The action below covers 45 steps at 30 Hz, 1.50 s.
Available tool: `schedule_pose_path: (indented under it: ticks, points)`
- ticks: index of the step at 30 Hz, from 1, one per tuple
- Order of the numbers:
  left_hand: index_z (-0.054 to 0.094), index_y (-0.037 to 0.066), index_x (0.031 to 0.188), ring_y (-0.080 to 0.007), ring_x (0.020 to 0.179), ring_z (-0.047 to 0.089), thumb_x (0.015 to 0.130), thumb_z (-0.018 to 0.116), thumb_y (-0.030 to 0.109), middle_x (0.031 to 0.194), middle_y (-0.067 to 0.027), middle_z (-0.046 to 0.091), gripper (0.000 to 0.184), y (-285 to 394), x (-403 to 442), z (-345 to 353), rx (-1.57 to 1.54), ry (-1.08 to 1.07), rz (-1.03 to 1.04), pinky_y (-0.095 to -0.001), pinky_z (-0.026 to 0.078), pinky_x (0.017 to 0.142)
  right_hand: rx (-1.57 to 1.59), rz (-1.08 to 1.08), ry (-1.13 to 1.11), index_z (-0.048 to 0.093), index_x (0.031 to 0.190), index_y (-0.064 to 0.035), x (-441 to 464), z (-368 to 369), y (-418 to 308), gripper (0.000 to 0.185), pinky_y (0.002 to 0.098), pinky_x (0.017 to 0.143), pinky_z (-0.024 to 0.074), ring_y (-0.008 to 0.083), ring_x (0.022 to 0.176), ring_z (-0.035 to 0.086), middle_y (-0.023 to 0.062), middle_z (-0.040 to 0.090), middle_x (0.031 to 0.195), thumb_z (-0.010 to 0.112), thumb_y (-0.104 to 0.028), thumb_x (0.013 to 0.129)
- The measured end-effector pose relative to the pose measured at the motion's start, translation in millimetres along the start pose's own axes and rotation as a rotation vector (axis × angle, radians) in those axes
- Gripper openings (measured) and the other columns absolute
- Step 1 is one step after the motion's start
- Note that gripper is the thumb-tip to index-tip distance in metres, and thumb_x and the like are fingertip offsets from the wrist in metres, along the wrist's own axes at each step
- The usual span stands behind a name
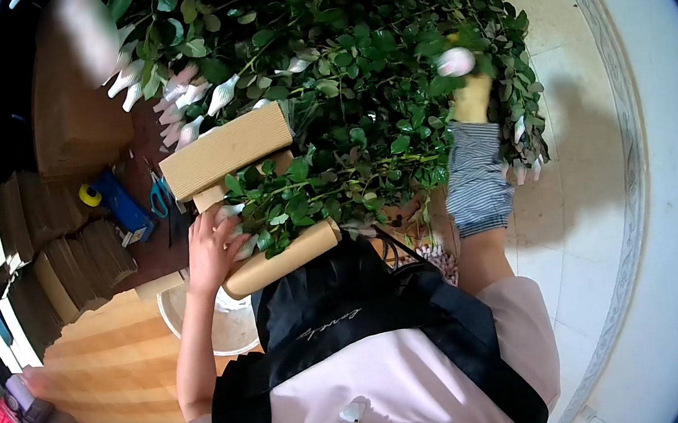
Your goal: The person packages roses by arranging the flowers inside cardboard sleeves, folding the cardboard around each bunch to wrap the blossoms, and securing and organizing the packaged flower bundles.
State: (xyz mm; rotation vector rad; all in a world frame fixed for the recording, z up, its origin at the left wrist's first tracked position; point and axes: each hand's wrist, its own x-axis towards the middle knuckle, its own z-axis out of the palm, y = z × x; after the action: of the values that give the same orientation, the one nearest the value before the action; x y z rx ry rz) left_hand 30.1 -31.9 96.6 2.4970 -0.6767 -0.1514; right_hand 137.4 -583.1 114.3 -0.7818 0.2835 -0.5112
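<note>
My left hand (211,247) rests with spread fingers on white-netted rose buds (243,248) at the end of a leafy bunch (295,204). The bunch lies between a corrugated cardboard piece (228,151) and a rolled cardboard sheet (284,259). At the right, my right hand (474,99), in a yellow glove below a striped sleeve cover, is closed around a rose (455,63) with a pale netted bud. That rose is blurred, and its stem is mostly hidden. Under and beyond it spreads a large heap of leafy rose stems (362,63).
Blue-handled scissors (158,197), a blue box (126,205) and a yellow tape measure (89,195) lie on the dark table at left. Stacks of cardboard (77,267) stand beside them. A pale round bin (230,324) sits below the table's edge. Tiled floor (579,180) lies at right.
</note>
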Motion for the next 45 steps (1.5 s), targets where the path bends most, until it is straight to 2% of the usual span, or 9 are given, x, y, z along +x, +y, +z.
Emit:
schedule_pose_path:
  ticks: [8, 19, 25, 29, 33, 38, 41, 42, 45]
  points:
    - [0.07, 0.009, 0.101, -0.0332, 0.109, 0.058, 0.073, 0.082, 0.02, 0.124, -0.0139, 0.059, 0.032, -2.7, -0.7, 2.8, 0.008, 0.053, 0.011, -0.0427, 0.046, 0.093, -1.019, -1.015, 0.22, 0.059, 0.123, 0.0077, -49.3, 75.5, -111.7, 0.029, 0.028, 0.088, 0.0531, 0.0207, 0.104, 0.064, 0.0151, 0.067, 0.117, 0.056, -0.002, 0.096]
    - [0.069, 0.008, 0.103, -0.0353, 0.112, 0.055, 0.075, 0.08, 0.02, 0.124, -0.0139, 0.058, 0.032, -8.0, -5.6, 6.5, -0.02, 0.048, -0.006, -0.0455, 0.045, 0.095, -0.649, 0.079, -0.082, 0.066, 0.117, -0.0078, -78.9, 110.0, 29.6, 0.033, 0.0353, 0.091, 0.052, 0.0222, 0.102, 0.064, 0.0097, 0.065, 0.118, 0.049, -0.031, 0.1]
    - [0.069, 0.009, 0.103, -0.0343, 0.111, 0.055, 0.075, 0.08, 0.023, 0.12, -0.0133, 0.058, 0.033, -8.6, -5.7, 5.3, -0.026, 0.079, 0.011, -0.0454, 0.045, 0.094, -1.68, -0.932, -1.099, 0.066, 0.114, -0.0099, -113.3, 155.0, 63.0, 0.112, 0.0498, 0.101, 0.0503, 0.0354, 0.113, 0.065, 0.016, 0.069, 0.118, -0.018, -0.078, 0.083]
    - [0.069, 0.012, 0.104, -0.0328, 0.111, 0.055, 0.076, 0.079, 0.024, 0.114, -0.0122, 0.059, 0.032, -8.7, -7.2, 5.0, -0.066, 0.085, 0.017, -0.045, 0.044, 0.094, -1.888, -1.013, -1.02, 0.067, 0.113, -0.0108, -107.7, 161.5, 33.5, 0.035, 0.0413, 0.09, 0.055, 0.0289, 0.101, 0.068, 0.0126, 0.072, 0.107, 0.058, -0.001, 0.08]
    - [0.062, 0.011, 0.118, -0.0327, 0.112, 0.055, 0.077, 0.078, 0.023, 0.113, -0.0128, 0.059, 0.045, -5.4, -7.0, 3.7, -0.134, 0.089, -0.053, -0.0432, 0.043, 0.095, -2.053, -0.83, -1.102, 0.065, 0.111, -0.017, -136.7, 180.3, 29.6, 0.019, 0.034, 0.044, 0.0463, 0.0181, 0.053, 0.055, -0.0009, 0.053, 0.064, 0.055, -0.012, 0.095]
    - [0.058, 0.002, 0.125, -0.0351, 0.1, 0.059, 0.073, 0.082, 0.029, 0.101, -0.0132, 0.063, 0.063, -16.3, -10.5, 14.3, -0.024, 0.087, -0.049, -0.0432, 0.044, 0.093, -2.122, -0.702, -1.364, 0.068, 0.11, -0.0176, -195.7, 153.0, 112.8, 0.018, 0.0312, 0.047, 0.0442, 0.0153, 0.054, 0.056, 0.0001, 0.055, 0.06, 0.056, -0.013, 0.098]
    - [0.06, 0.002, 0.125, -0.0335, 0.1, 0.06, 0.075, 0.08, 0.031, 0.105, -0.0133, 0.064, 0.061, -7.7, -6.8, 4.5, 0.033, 0.103, 0.003, -0.0426, 0.044, 0.092, -1.787, -0.217, -1.215, 0.071, 0.104, -0.0134, -202.0, 92.7, 181.0, 0.015, 0.0341, 0.05, 0.0472, 0.0173, 0.057, 0.058, 0.0002, 0.062, 0.067, 0.06, -0.011, 0.094]
    - [0.062, 0.003, 0.123, -0.031, 0.103, 0.059, 0.076, 0.079, 0.033, 0.109, -0.0118, 0.065, 0.059, -7.8, -5.9, 5.4, 0.064, 0.031, -0.031, -0.0406, 0.044, 0.093, -1.094, 0.493, -0.818, 0.071, 0.105, -0.0108, -194.7, 44.5, 213.1, 0.016, 0.0371, 0.052, 0.0494, 0.0216, 0.06, 0.062, 0.0014, 0.065, 0.068, 0.059, -0.012, 0.094]
    - [0.065, 0.003, 0.118, -0.0271, 0.106, 0.057, 0.073, 0.079, 0.033, 0.107, -0.0088, 0.063, 0.056, -1.1, 0.5, -4.4, 0.139, 0.106, 0.062, -0.0392, 0.043, 0.093, -2.157, -0.492, -1.319, 0.071, 0.1, -0.0079, -204.9, 127.8, 168.4, 0.018, 0.0394, 0.053, 0.0496, 0.0255, 0.064, 0.066, 0.0043, 0.068, 0.071, 0.055, -0.016, 0.098]
